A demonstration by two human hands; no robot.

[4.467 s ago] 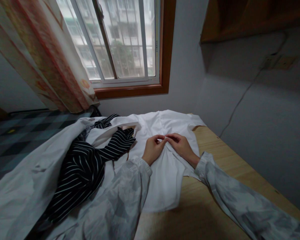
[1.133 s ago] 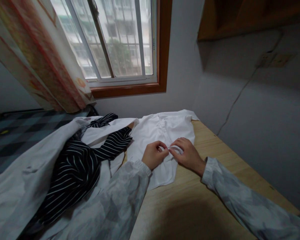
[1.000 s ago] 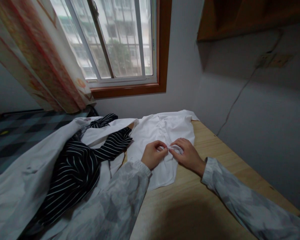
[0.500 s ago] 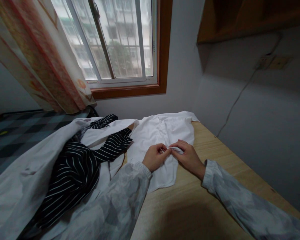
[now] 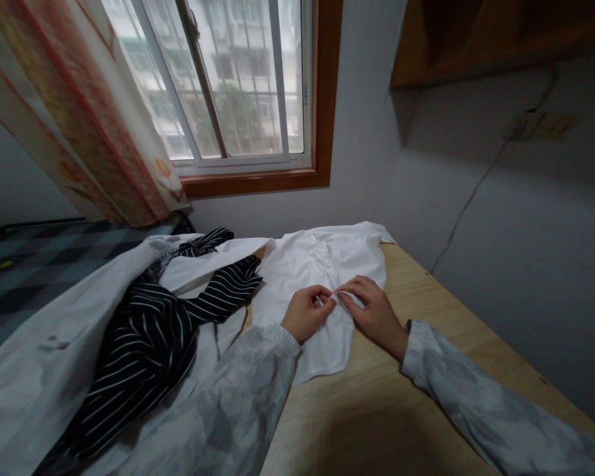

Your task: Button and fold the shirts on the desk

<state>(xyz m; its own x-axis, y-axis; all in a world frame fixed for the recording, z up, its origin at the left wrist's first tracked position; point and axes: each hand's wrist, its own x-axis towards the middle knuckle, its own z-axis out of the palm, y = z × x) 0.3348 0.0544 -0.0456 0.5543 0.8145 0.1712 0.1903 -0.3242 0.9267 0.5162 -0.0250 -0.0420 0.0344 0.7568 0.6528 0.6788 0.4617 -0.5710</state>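
A white shirt lies spread on the wooden table, its front placket running down towards me. My left hand pinches the placket between thumb and fingers. From the right, my right hand also pinches the cloth, its fingertips almost meeting those of the left. Whether a button sits between the fingertips is too small to make out. The shirt's lower hem curves out below my hands, with part of it hidden under them.
To the left lie a black-and-white striped garment and other white clothing. Beyond them is a checked bed cover. A window with a curtain is behind; a cord hangs on the right wall below a shelf.
The fold of white cloth that stood up under my right fingers has flattened out of sight. My right fingers have shifted slightly at the placket; my left hand has barely moved.
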